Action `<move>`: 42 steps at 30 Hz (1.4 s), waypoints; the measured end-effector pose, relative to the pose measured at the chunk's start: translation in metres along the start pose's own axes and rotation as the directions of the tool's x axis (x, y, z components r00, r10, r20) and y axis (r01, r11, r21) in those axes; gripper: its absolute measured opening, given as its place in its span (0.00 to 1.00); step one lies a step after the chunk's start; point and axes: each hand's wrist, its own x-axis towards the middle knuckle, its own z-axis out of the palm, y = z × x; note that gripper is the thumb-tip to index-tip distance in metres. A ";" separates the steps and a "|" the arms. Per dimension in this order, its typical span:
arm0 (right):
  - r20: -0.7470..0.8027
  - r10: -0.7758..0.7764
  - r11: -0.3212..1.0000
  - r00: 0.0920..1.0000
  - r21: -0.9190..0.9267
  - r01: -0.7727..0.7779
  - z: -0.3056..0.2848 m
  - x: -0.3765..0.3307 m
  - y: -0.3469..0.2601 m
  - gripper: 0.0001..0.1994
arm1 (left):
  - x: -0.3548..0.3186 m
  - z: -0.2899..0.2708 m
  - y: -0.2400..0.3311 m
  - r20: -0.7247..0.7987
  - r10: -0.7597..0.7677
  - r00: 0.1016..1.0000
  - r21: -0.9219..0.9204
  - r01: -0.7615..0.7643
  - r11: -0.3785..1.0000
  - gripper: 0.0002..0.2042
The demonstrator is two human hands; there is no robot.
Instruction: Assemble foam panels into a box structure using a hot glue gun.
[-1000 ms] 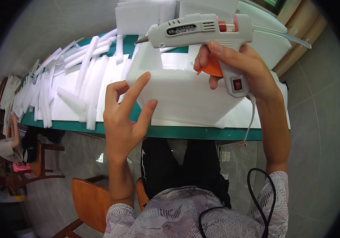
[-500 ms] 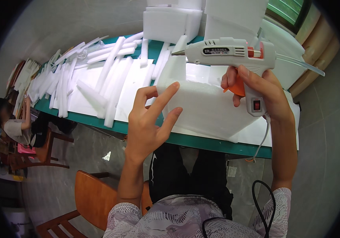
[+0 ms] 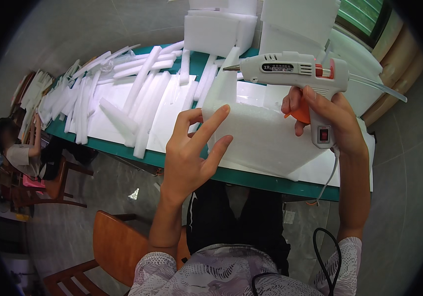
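While the open left hand (image 3: 192, 153) steadies foam (image 3: 261, 135), the right hand (image 3: 327, 121) grips a level glue gun (image 3: 295, 71), nozzle leftward.

One glue gun (image 3: 295, 74), one green table (image 3: 251, 177), two wooden chairs (image 3: 117, 246) — foam strips (image 3: 142, 93) too many to count.

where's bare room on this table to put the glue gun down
Little is bare: a green strip of table along the near edge below the foam box, and a patch between the foam strips and foam blocks. The left end is crowded with strips.
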 end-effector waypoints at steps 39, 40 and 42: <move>-0.599 -0.140 0.983 0.789 0.015 0.186 -0.069 -0.122 0.067 0.16 | 0.000 0.002 0.009 0.001 -0.088 0.996 0.097 0.088 0.991 0.21; -0.621 -0.093 0.990 0.778 0.029 0.141 -0.069 -0.136 0.078 0.16 | -0.001 0.002 0.008 -0.009 -0.078 0.997 0.132 0.078 0.988 0.21; -0.655 -0.037 0.989 0.755 0.083 0.121 -0.064 -0.154 0.100 0.15 | 0.000 0.001 0.009 -0.011 -0.073 0.997 0.137 0.074 0.988 0.21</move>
